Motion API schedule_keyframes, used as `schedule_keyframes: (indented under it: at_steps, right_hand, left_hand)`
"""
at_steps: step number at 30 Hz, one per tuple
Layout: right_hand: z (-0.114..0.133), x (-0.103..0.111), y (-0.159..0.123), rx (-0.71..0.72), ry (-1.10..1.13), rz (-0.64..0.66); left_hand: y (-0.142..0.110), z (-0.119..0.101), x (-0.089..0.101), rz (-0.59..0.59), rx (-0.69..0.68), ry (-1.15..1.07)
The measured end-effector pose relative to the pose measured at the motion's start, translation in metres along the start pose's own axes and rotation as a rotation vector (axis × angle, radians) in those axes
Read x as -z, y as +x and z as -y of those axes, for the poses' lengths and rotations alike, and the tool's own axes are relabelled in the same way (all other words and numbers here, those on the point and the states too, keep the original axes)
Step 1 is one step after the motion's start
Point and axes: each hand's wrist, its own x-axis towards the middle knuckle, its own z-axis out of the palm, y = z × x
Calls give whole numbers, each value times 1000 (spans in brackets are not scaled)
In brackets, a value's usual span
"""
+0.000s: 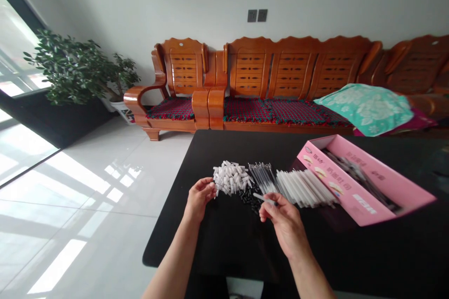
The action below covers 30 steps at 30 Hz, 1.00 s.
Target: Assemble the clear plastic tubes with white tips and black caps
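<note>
My right hand (pixel 282 217) is closed round a translucent white pen barrel (pixel 264 199), which points up and to the left; a dark plug shows at its end near my fingers. At the left edge of a heap of white pen caps (pixel 229 176), my left hand (pixel 200 196) has thumb and fingertips pinched together; whatever lies between them is too small to make out. Small black plugs (pixel 250 197) are scattered between my hands. Behind them lie thin pen refills with metal tips (pixel 262 175), beside a row of white pen barrels (pixel 303 187).
A pink cardboard box (pixel 354 196) holding dark grey pens (pixel 361 177) stands at the right on the black table (pixel 224 247). Beyond the table is a wooden bench (pixel 249 70) with a turquoise pillow (pixel 372 110). A potted plant (pixel 80 67) stands at the left.
</note>
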Motion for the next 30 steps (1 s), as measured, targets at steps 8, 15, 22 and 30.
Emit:
schedule_keyframes:
  at_steps: [8,15,22,30]
  right_hand:
    - [5,-13,-4,255,-113,-172]
    - [-2,-8,-2,337,-201,-258]
    - [-11,-10,0,310,-207,-293]
    - [-5,-13,-2,294,-224,-349]
  left_hand:
    - [-38,-1,-41,162,209,-260]
    - [-47,8,-52,170,252,-308]
    - [-50,9,-58,202,250,-330]
    - [-52,9,-58,213,256,-314]
